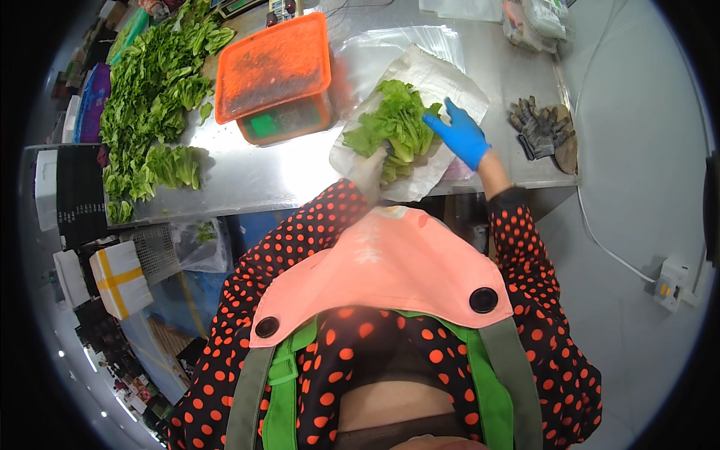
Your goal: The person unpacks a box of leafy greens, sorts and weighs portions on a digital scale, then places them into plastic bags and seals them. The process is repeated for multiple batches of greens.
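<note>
A bunch of leafy green lettuce (402, 115) lies on a creased whitish sheet (458, 93) near the front edge of the metal table. My left hand (368, 170), in a pale glove, grips the lettuce at its lower left, with part of its fingers hidden by leaves. On the other side is my right hand (462, 135) in a blue glove. Its fingers are spread, and the thumb side is at the lettuce's right edge; whether it touches the leaves is hard to tell.
A scale-like device (287, 118) with an orange tray (273, 67) and green panel stands left of the sheet. Farther left lies a lettuce pile (152, 84). Clear plastic bags (439, 39) lie behind the sheet. Grey work gloves (537, 126) rest near the table's right edge, beside the wall.
</note>
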{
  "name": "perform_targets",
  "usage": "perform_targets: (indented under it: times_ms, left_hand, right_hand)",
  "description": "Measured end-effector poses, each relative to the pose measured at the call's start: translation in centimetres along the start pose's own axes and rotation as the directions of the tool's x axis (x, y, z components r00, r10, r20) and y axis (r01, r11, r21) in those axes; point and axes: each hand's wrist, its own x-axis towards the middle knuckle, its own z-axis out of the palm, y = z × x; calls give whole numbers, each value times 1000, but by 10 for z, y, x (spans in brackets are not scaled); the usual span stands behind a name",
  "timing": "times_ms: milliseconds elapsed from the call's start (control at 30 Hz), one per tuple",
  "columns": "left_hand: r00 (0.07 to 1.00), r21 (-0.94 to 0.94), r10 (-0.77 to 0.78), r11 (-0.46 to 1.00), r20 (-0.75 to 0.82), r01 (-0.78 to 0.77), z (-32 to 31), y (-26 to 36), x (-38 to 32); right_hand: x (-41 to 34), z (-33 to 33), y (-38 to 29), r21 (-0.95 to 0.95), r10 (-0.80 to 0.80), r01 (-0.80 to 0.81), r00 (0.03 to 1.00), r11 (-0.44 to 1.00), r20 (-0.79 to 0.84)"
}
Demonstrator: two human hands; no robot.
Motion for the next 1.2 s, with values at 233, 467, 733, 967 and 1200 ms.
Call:
perform_targets:
  times_ms: [233, 467, 733, 967, 1200]
  left_hand:
    - [963, 252, 234, 932, 133, -261, -29, -20, 24]
    - [990, -174, -54, 982, 130, 77, -18, -7, 5]
    - [993, -192, 20, 981, 116, 3, -13, -5, -5]
    - [999, -179, 13, 984, 50, -4, -22, -19, 4]
    - [882, -36, 470, 882, -17, -471, -41, -54, 38]
  right_hand:
    - [-43, 40, -22, 99, 84, -90, 995, 991, 61]
    - [-23, 26, -12, -109, -90, 75, 986, 991, -139]
    - [10, 23, -35, -349, -364, 326, 930, 879, -47]
    - [26, 10, -51, -458, -240, 365, 920, 811, 309]
    - [64, -35, -38, -317, -224, 387, 867, 866, 445]
